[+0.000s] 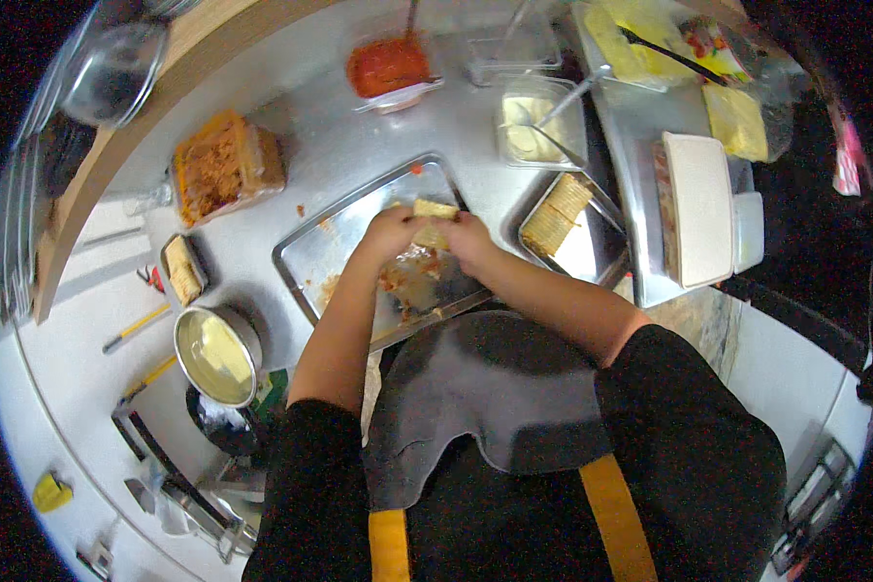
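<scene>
Both my hands meet over a metal tray (pixel 332 231) in the middle of the counter. My left hand (pixel 386 235) and my right hand (pixel 470 242) close from either side on a pale yellow ridged bread piece (pixel 436 210). Part of it shows above the fingers and part between them; any filling inside is hidden. Below the hands, reddish-brown food scraps (pixel 404 279) lie scattered on the tray. To the right, a smaller metal tray (pixel 592 242) bears golden ridged bread pieces (pixel 557 215) lying side by side.
Behind the tray stand a tub of red sauce (pixel 388 66) and a tub of white cream (pixel 526 136) with spoons. At left are a tub of shredded orange-brown filling (pixel 213 173), a small bread-filled tray (pixel 181 269) and a metal bowl (pixel 254 361). A white-topped box (pixel 698 209) stands right.
</scene>
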Action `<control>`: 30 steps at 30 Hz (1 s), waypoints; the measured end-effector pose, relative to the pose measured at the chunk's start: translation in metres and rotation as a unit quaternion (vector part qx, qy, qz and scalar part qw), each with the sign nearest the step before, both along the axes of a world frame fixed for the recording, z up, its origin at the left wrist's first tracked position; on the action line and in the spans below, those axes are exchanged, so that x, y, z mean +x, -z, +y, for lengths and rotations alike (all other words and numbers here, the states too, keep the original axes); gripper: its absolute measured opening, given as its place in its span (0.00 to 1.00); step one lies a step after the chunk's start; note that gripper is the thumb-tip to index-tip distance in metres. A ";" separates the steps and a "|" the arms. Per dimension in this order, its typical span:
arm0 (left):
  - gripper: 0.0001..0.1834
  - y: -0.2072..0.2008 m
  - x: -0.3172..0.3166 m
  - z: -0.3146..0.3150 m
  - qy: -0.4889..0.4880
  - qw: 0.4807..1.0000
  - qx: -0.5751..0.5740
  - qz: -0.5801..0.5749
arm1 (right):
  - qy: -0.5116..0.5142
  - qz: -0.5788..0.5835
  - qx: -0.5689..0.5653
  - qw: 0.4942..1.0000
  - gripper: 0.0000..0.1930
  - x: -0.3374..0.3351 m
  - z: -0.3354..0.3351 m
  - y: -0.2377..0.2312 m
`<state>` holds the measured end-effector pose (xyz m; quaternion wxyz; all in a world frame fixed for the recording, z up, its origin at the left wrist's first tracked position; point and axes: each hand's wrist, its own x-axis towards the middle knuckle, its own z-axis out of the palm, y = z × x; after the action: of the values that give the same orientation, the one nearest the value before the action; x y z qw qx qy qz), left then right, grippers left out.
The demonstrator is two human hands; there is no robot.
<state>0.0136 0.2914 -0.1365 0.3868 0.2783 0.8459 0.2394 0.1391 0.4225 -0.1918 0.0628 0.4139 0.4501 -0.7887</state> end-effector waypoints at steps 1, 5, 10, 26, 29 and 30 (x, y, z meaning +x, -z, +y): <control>0.24 -0.005 0.005 -0.002 -0.031 0.999 0.008 -0.043 | -0.011 0.010 -0.007 1.000 0.24 0.001 0.001 -0.004; 0.23 -0.028 0.028 -0.007 -0.096 0.987 0.009 -0.130 | -0.057 0.029 -0.072 0.995 0.26 0.011 0.013 -0.027; 0.21 -0.054 0.055 -0.003 -0.111 0.953 0.122 -0.252 | -0.036 0.120 -0.236 0.964 0.25 0.065 0.059 -0.065; 0.22 -0.071 0.091 -0.026 -0.225 0.929 0.110 -0.272 | 0.208 -0.038 0.009 0.977 0.18 0.207 0.164 -0.022; 0.22 -0.077 0.100 -0.032 -0.254 0.917 0.128 -0.278 | 0.182 -0.054 0.086 0.978 0.18 0.198 0.162 -0.019; 0.21 -0.078 0.104 -0.035 -0.268 0.914 0.121 -0.279 | 0.181 -0.076 0.100 0.975 0.18 0.196 0.163 -0.020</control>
<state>0.1177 0.2561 -0.0588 0.4918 0.0074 0.7112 0.5022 0.3351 0.5851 -0.1722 -0.0886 0.5513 0.4387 -0.7041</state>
